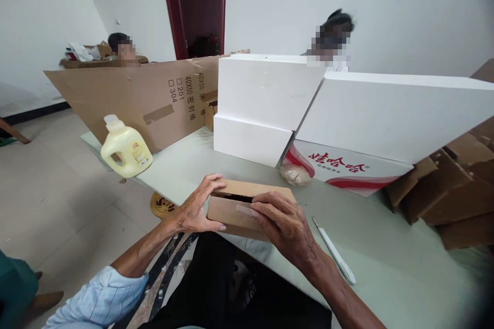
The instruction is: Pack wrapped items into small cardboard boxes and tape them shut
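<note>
A small brown cardboard box [254,186] lies at the table's front edge, its top showing a dark gap between the flaps. My left hand [197,208] grips the box's left end, thumb on the near side and fingers at the far side. Over the top, my right hand [284,220] has its fingers closed at the flap edge beside the gap. A shiny clear strip, perhaps tape, shows near those fingertips. Right of the box, a white-handled knife [335,253] with a thin pointed tip lies on the pale green table [397,262].
White boxes [266,95] and a red-and-white printed carton [347,167] stand across the table. A crumpled clear bundle [295,174] sits before them. At left are a yellow jug [129,149] and a large cardboard sheet [154,103]. Folded cardboard [436,190] leans at right. Two people are behind.
</note>
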A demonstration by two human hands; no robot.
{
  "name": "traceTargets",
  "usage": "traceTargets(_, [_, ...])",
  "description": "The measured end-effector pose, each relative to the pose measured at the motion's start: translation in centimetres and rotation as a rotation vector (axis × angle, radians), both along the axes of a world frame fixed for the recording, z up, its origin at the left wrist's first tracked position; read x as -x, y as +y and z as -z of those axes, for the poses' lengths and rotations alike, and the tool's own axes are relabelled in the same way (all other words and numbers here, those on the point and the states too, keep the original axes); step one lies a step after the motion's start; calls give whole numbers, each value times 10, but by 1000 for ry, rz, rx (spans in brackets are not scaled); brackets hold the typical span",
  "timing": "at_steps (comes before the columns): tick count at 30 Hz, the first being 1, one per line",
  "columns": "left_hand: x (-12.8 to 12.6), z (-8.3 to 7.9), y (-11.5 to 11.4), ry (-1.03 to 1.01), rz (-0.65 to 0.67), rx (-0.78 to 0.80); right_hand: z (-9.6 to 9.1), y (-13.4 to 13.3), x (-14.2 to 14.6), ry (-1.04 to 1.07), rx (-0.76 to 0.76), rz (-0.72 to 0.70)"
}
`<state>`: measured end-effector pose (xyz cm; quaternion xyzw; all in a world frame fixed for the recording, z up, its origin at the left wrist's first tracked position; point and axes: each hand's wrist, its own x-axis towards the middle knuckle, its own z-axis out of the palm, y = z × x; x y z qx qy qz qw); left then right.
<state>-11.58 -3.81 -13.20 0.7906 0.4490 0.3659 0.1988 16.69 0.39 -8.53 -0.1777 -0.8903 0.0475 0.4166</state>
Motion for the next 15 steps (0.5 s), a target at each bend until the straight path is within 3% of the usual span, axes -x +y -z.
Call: traceTargets(15, [-1, -13, -8, 208, -4, -111, -6, 0, 8, 52, 120, -21])
